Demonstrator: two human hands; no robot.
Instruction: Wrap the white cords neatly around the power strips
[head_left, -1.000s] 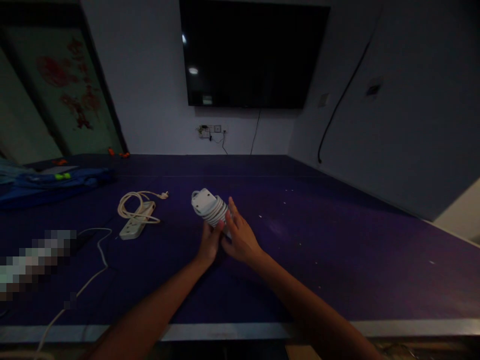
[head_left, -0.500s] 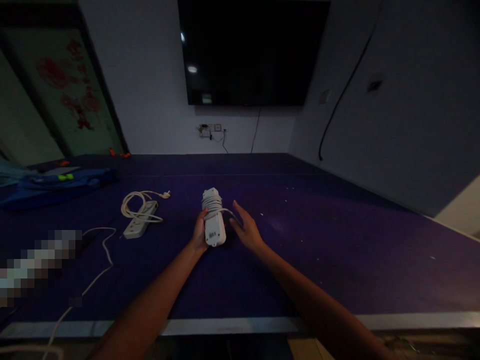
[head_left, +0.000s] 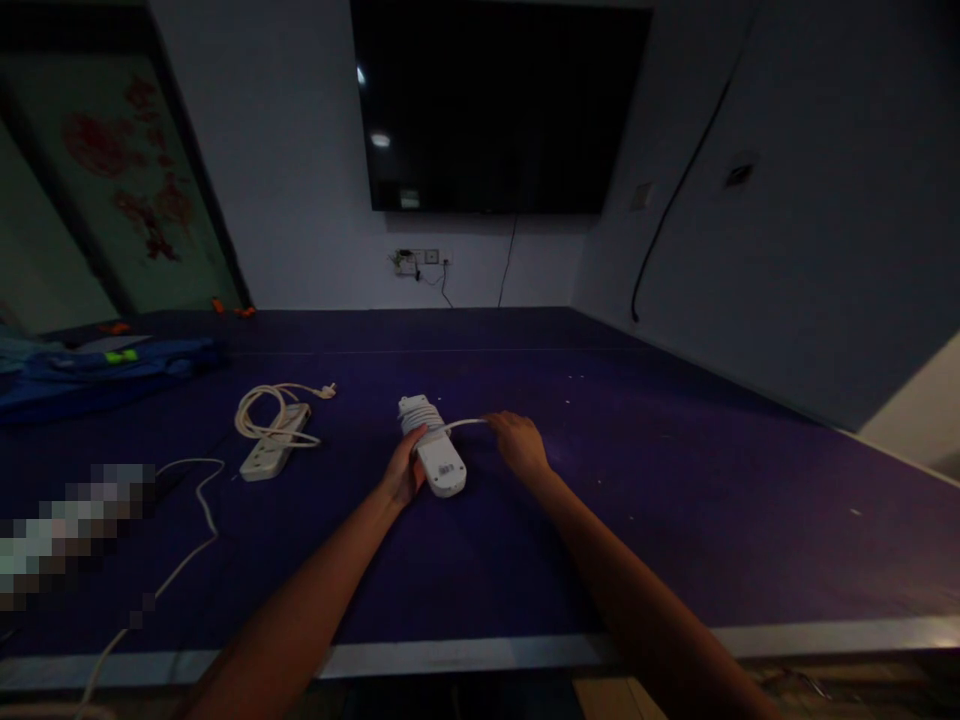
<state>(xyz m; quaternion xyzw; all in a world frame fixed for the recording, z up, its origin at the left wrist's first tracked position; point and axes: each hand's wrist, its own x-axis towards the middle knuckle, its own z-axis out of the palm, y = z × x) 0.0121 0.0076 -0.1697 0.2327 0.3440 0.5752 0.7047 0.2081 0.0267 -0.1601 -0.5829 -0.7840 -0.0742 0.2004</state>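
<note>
A white power strip (head_left: 442, 464) is tilted above the purple table, its labelled back facing up. Several turns of its white cord (head_left: 421, 417) wrap around the far half. My left hand (head_left: 403, 470) is closed on the strip's left side, thumb over the edge by the turns. From the wraps a free length of cord runs right to my right hand (head_left: 519, 445), whose fingers are pinched on it. The cord's plug end is hidden from view.
Left of my hands lies a second power strip (head_left: 266, 455) with its cord looped over it. Farther left are a pixelated object, a loose white cable (head_left: 210, 510) and blue cloth (head_left: 112, 370). The purple table (head_left: 712, 520) has a pale front edge; small white scraps dot it.
The power strip has turned, its near end swinging right and its far end dropping nearer. My right hand went from loosely open beside the cord to pinching it, drawing it out to the right.
</note>
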